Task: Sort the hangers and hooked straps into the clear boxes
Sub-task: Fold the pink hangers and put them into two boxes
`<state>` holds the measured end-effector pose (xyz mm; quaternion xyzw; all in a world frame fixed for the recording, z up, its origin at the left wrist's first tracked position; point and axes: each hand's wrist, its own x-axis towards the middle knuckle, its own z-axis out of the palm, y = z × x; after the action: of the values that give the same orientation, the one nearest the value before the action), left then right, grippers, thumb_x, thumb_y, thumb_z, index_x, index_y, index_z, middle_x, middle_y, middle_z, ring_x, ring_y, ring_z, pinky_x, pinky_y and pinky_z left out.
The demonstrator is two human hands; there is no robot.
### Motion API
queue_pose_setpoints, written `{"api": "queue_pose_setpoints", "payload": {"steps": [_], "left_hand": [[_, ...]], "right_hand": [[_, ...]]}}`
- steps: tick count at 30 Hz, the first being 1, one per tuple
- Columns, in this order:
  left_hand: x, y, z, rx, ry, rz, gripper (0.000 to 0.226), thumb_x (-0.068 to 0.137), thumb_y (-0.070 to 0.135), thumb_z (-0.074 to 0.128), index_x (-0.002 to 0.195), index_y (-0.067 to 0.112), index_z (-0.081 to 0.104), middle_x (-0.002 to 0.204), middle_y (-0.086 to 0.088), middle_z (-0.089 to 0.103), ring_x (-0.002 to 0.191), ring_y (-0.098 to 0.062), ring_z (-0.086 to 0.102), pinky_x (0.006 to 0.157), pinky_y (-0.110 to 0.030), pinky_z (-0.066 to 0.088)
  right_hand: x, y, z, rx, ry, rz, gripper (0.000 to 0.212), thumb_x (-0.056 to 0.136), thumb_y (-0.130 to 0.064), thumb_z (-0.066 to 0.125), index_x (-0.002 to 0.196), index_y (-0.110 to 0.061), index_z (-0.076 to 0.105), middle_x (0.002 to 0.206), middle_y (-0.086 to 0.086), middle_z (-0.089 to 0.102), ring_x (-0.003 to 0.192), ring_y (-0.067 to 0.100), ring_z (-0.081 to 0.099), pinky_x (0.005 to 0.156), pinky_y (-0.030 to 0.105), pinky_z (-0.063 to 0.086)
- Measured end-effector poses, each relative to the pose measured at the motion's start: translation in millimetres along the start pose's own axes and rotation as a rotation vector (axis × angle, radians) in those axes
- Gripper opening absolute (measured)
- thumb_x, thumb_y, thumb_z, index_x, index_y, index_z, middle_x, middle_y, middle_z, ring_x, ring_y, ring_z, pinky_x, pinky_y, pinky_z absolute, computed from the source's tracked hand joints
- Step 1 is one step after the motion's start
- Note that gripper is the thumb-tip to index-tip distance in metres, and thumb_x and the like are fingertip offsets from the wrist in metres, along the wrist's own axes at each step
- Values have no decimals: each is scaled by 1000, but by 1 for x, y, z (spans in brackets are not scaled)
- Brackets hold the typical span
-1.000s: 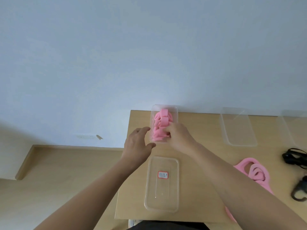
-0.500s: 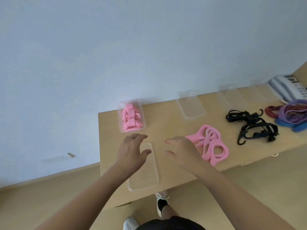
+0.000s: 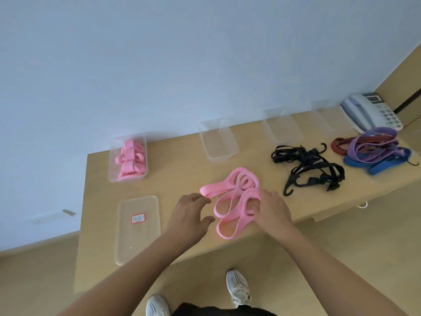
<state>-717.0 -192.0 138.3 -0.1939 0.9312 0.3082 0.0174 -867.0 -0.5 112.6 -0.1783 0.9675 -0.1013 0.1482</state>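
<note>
Head view, near to far: white sneakers (image 3: 239, 288) are standing on the tan floor by the table edge. Left hand (image 3: 191, 213) is hovering just left of the loose pink hangers (image 3: 234, 201), fingers loosely spread, holding nothing. Right hand (image 3: 272, 208) is curling its fingers into the pile's right-hand loop, gripping it. I'm judging the step as lifting this pile toward a box. The loops are interlocking, so I'm advising both hands, the left gathering the far tail so nothing is dragging. Clear lid (image 3: 137, 226) with a red-edged label is lying flat near the left corner. Further back, a filled clear box (image 3: 127, 179) is holding more pink hangers, and three empty clear boxes (image 3: 218, 142) are lining the wall side. Black hooked straps (image 3: 307, 167) and coloured straps (image 3: 376, 149) are lying well apart to the right, near a grey desk phone (image 3: 371, 112). Wooden table (image 3: 177, 169) is butting against a pale blue wall (image 3: 182, 53).
</note>
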Motion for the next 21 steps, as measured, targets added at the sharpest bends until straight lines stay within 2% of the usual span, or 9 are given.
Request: {"api": "queue_pose_setpoints", "payload": {"steps": [2, 6, 9, 11, 13, 14, 16, 18, 21], "left_hand": [[4, 21, 13, -1, -4, -27, 48, 90, 32, 77, 135, 18, 67, 139, -3, 63, 132, -26, 51, 103, -27, 34], [11, 56, 31, -16, 22, -130, 47, 92, 31, 76, 135, 15, 67, 137, -4, 65, 128, -26, 54, 98, -25, 34], [13, 76, 35, -39, 48, -228, 53, 93, 34, 73, 141, 16, 61, 138, -5, 64, 127, -26, 55, 96, -27, 36], [17, 86, 34, -122, 54, -299, 56, 92, 34, 74, 142, 16, 59, 136, -5, 65, 122, -25, 59, 96, -31, 45], [22, 94, 33, -187, 57, -353, 60, 90, 34, 76, 144, 15, 56, 136, -4, 65, 120, -23, 61, 99, -38, 50], [24, 97, 31, -209, 60, -375, 63, 89, 34, 77, 145, 16, 55, 135, -2, 65, 121, -22, 61, 101, -39, 51], [27, 102, 26, -316, 71, -416, 66, 85, 34, 81, 144, 21, 54, 131, 5, 66, 120, -17, 61, 101, -39, 52], [31, 102, 19, -529, 63, -458, 57, 86, 30, 82, 137, 23, 59, 122, 10, 70, 115, -11, 65, 98, -35, 54], [36, 101, 3, -760, 16, -438, 26, 91, 18, 78, 116, 19, 74, 106, 3, 80, 103, -16, 74, 95, -38, 57]], "right_hand": [[12, 11, 1, 52, 7, -34, 27, 92, -14, 59, 118, -16, 54, 99, 1, 48, 82, 21, 48, 70, 31, 39], [30, 22, -6, 182, 6, -175, 16, 88, -6, 59, 102, -12, 62, 96, 4, 61, 81, 23, 55, 67, 30, 39], [37, 23, -20, 361, 39, -356, 15, 87, 1, 61, 93, -8, 70, 95, 2, 53, 85, 25, 57, 73, 28, 39], [40, 20, -33, 448, 53, -497, 18, 84, 8, 60, 87, -6, 71, 94, -1, 50, 83, 18, 55, 73, 21, 39], [39, 15, -48, 554, 13, -538, 21, 85, 9, 59, 89, -9, 70, 92, -7, 50, 78, 3, 53, 72, 11, 38], [38, 13, -55, 623, 2, -537, 20, 86, 7, 61, 90, -11, 70, 89, -10, 52, 76, 2, 54, 71, 10, 39], [37, 7, -71, 773, -12, -528, 19, 86, 3, 65, 90, -14, 70, 84, -9, 60, 75, 6, 57, 72, 20, 47], [36, -1, -89, 933, -61, -517, 25, 85, 4, 66, 92, -19, 71, 86, -1, 67, 77, 13, 60, 73, 26, 52], [36, -13, -118, 1091, -95, -549, 34, 86, 5, 67, 97, -27, 72, 91, -2, 72, 80, 7, 63, 76, 21, 53]]}}
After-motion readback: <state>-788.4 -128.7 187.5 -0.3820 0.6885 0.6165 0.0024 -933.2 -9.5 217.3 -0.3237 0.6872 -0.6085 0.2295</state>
